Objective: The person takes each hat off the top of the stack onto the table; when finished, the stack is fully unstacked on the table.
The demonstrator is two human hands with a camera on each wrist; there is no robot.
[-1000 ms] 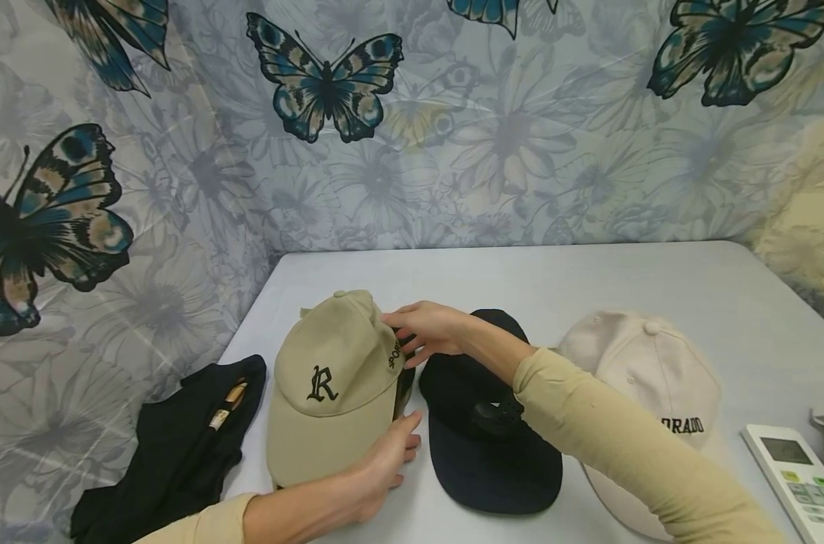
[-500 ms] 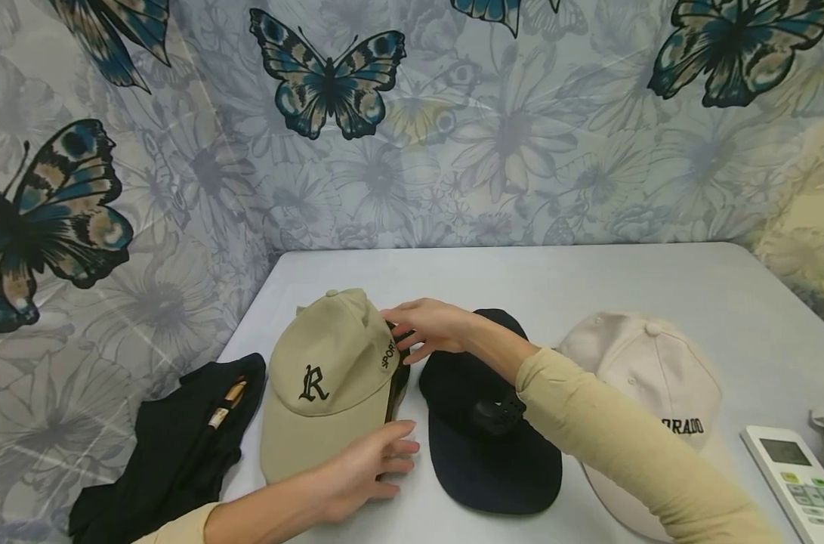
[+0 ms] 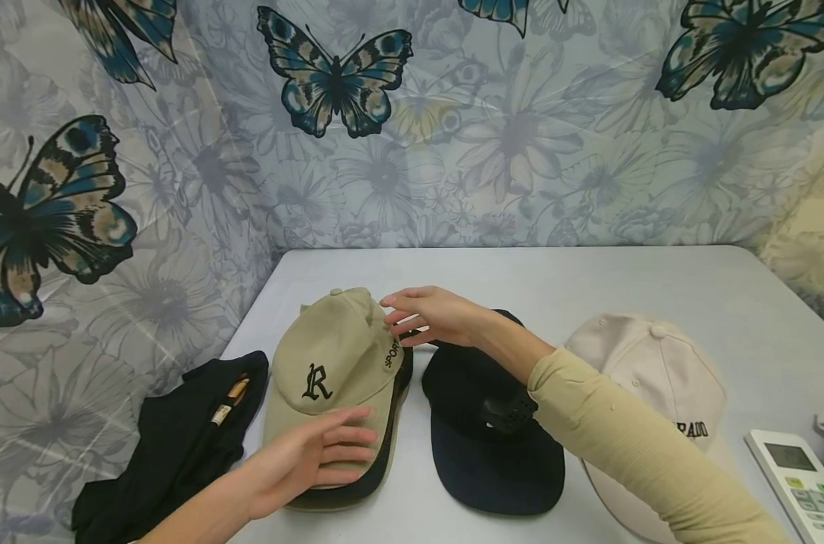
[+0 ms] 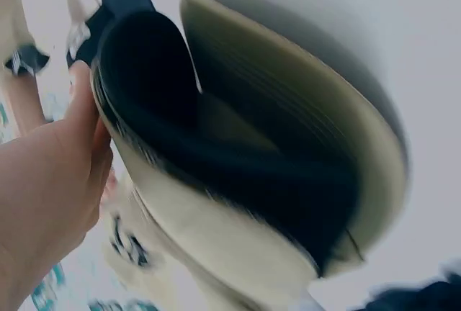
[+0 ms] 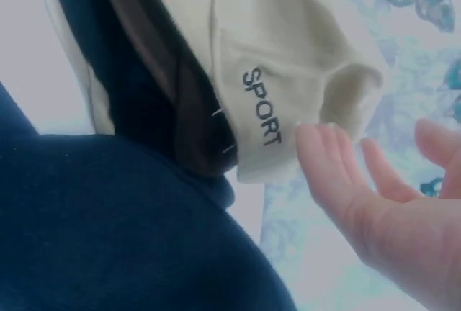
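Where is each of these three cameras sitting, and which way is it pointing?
Head: worn on the person's head, facing forward and down over the table and beige cap; the left hand, right hand and forearms show.
Left wrist: worn on that wrist, facing the stacked caps close up, somewhat blurred; the left hand shows at the picture's left.
Right wrist: worn on that wrist, facing the beige cap's side; the right hand shows at lower right.
Shared: head and right wrist both show the SPORT lettering.

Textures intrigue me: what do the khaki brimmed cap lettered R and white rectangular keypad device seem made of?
Khaki cap: matte fabric, perhaps woven cotton; soft dent and seams show. White device: probably smooth hard plastic, given its crisp edges.
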